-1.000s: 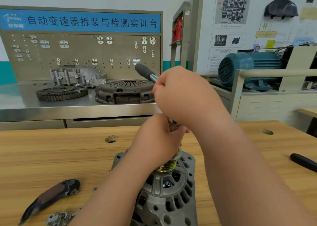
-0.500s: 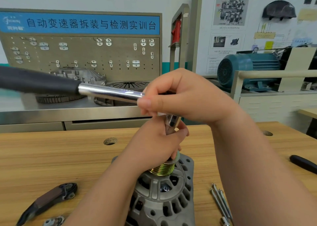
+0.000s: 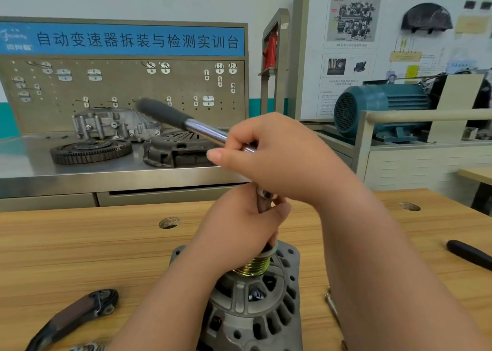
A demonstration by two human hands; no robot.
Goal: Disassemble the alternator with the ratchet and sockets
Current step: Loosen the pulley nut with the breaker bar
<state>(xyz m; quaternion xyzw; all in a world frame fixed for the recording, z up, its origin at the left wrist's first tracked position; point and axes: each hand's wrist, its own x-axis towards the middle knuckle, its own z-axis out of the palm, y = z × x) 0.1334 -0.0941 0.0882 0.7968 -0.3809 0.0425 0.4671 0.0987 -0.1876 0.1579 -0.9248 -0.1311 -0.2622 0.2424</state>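
The grey alternator (image 3: 255,313) stands pulley-up on the wooden bench (image 3: 80,254) at bottom centre. Its brass-coloured pulley (image 3: 253,266) shows just under my left hand (image 3: 239,230), which grips the socket (image 3: 266,196) standing on the pulley nut. My right hand (image 3: 277,159) holds the ratchet (image 3: 186,123) by its chrome shaft near the head. The black handle points up and to the left, away from me. The nut itself is hidden by my fingers.
A dark brown alternator part (image 3: 77,316) lies at the bench's front left. Long bolts (image 3: 332,308) lie right of the alternator, and a black tool handle (image 3: 468,254) lies at far right. Behind stands a steel workbench with a flywheel (image 3: 90,151) and clutch cover (image 3: 175,151).
The ratchet handle swung from pointing back to far left, then partway back toward the rear left. My left hand stayed gripping the socket over the pulley.
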